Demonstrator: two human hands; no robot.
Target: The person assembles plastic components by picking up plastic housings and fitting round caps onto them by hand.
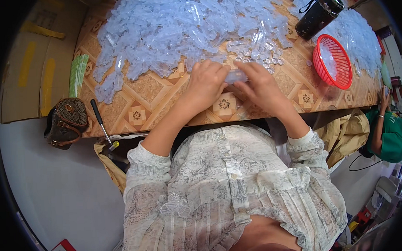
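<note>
Between my two hands, close to the front edge of the table, lies a short clear plastic tube [236,76]. My left hand [207,81] is closed at the tube's left end. From the other side, the thumb and fingers of my right hand [258,83] pinch its right end. Just beyond my right hand several small round silvery-white caps [269,61] are scattered on the table. A big heap of clear plastic tubes [167,33] spreads behind both hands. My fingers partly cover the held tube, so its ends are hidden.
A red plastic basket [344,63] stands at the right, with a black flask [320,15] behind it. On the left are a brown handbag [68,121], a black-handled tool [97,113] over the patterned table's [156,107] edge, and a cardboard box [43,55]. A co-worker in green [394,134] is at far right.
</note>
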